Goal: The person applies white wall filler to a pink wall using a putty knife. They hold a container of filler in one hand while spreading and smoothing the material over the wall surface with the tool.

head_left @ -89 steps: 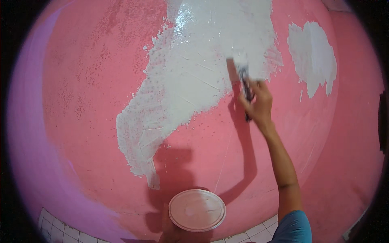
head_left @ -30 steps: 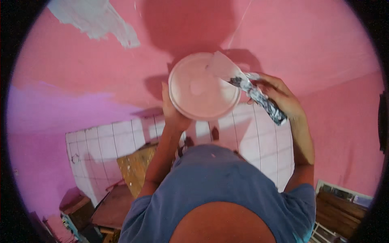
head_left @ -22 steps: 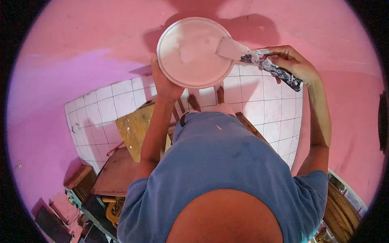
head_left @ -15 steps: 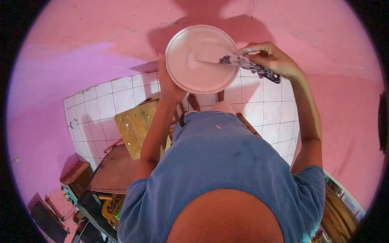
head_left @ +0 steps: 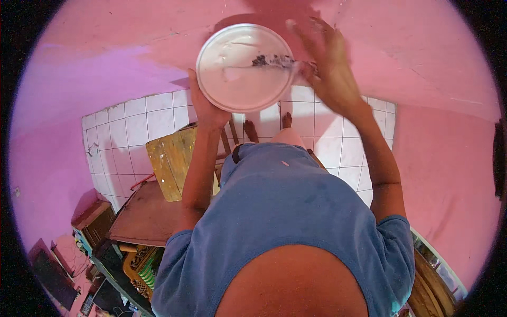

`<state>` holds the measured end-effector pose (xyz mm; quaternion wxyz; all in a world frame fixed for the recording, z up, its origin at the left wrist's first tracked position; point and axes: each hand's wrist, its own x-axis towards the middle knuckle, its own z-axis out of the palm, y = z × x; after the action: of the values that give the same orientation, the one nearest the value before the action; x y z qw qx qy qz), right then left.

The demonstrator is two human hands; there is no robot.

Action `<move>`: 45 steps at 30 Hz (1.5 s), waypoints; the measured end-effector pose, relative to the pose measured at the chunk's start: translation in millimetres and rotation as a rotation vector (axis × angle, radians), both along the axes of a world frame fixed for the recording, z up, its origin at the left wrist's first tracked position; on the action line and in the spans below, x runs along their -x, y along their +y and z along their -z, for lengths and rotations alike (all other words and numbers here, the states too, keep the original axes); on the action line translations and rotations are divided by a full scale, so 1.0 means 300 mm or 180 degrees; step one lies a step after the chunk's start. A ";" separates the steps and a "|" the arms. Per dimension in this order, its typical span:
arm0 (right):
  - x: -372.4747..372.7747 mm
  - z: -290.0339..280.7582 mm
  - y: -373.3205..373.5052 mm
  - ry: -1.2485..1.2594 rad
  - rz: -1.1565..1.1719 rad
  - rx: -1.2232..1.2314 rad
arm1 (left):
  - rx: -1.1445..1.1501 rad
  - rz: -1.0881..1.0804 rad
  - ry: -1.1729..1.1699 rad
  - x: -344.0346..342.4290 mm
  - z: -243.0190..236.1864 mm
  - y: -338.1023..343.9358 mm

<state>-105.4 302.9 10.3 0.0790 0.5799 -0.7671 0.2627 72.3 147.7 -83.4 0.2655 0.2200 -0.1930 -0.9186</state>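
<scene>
My left hand [head_left: 210,108] grips a round, white-rimmed container [head_left: 243,103] by its lower left side, with the thumb up along the rim. Pale paste [head_left: 232,87] fills it, and its surface is uneven. Across the container's right part lies a putty knife [head_left: 272,61], its dark handle smeared with paste and its blade pointing left. My right hand [head_left: 335,74] is just right of the handle's end, fingers spread and blurred by motion. Whether its thumb side still touches the handle is hard to tell.
A pink wall [head_left: 369,47] stands close ahead, turning purple at the left. Below are white floor tiles [head_left: 127,127] and my bare feet. To my left are a paint-spotted wooden board [head_left: 171,158] and a brown flat surface [head_left: 142,214]. Wooden furniture [head_left: 430,274] stands at lower right.
My right hand has loosened from the putty knife's handle and its fingers have spread upward. The knife has shifted left over the container. The container and my left hand have moved left and slightly up.
</scene>
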 end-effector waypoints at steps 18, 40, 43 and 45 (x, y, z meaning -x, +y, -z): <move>-0.073 0.158 0.066 0.0569 -0.0749 -0.0754 | 0.0182 -0.0767 0.0235 -0.065 -0.107 0.000; -0.093 0.134 0.109 0.0587 -0.1147 -0.0947 | 0.0545 -0.1128 -0.0410 -0.080 -0.132 0.001; -0.114 0.127 0.064 -0.0423 -0.0859 -0.0235 | -0.0052 -0.0084 0.1907 -0.106 -0.060 -0.025; -0.115 0.150 0.015 0.0377 -0.0547 -0.0348 | 0.0217 -0.0562 0.0636 -0.064 -0.164 0.035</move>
<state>-71.0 307.6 -34.7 0.0696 0.6615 -0.7217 0.1916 91.5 158.2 -34.2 0.3706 0.1344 -0.1765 -0.9019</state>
